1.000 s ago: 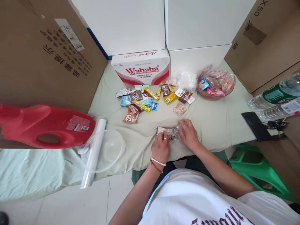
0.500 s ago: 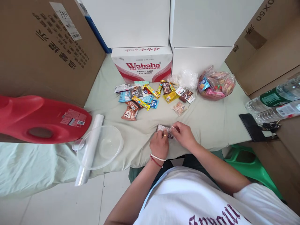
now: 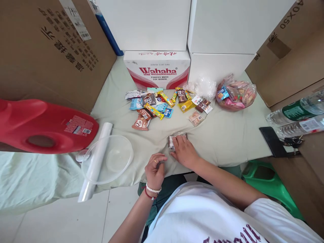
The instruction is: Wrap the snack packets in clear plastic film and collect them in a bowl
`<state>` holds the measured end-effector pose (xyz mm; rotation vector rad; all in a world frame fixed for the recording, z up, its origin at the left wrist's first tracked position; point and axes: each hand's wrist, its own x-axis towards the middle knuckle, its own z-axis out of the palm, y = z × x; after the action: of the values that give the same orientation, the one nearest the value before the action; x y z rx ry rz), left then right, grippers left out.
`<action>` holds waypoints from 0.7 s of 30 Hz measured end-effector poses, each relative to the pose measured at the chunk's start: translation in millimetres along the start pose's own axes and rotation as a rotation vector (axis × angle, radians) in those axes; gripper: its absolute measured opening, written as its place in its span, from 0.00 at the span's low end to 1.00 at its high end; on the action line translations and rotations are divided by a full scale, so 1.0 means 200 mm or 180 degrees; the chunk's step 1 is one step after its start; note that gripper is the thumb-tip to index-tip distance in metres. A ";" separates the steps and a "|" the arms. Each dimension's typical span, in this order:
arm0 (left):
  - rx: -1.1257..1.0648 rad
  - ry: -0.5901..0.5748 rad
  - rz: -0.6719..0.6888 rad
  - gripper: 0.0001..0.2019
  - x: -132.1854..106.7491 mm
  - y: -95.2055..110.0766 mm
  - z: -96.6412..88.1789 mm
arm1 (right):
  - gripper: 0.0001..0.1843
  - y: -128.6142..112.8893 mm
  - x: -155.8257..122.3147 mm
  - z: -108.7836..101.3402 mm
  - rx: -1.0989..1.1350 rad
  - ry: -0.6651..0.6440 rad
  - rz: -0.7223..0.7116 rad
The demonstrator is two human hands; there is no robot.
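My right hand (image 3: 184, 152) lies on a small packet wrapped in clear film (image 3: 174, 139) on the pale green cloth (image 3: 227, 135), fingers pressed down over it. My left hand (image 3: 155, 168) hovers nearer the table's front edge, to the left of the packet, fingers curled in with nothing visible in them. A heap of small snack packets (image 3: 162, 104) lies further back in the middle.
A clear plastic bowl (image 3: 111, 158) and a roll of cling film (image 3: 95, 162) sit at the left beside a red jug (image 3: 45, 125). A film-covered bowl of snacks (image 3: 235, 94) is back right. Cardboard boxes (image 3: 50, 50) surround the table. Water bottles (image 3: 296, 116) and a phone (image 3: 272, 140) lie right.
My left hand let go of the wrapped packet and drew back toward me and left. My right hand moved over the packet and now presses on it alone.
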<state>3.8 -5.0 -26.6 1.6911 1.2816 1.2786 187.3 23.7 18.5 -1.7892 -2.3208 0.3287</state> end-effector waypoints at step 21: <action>-0.1716 -0.1383 -0.1705 0.30 0.13 0.18 0.31 | 0.27 0.23 -0.26 -0.23 0.2843 0.0051 0.0488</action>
<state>74.2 12.0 -5.3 1.0613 0.9256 0.7800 256.0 -13.4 49.2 -1.4550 -1.5866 1.1431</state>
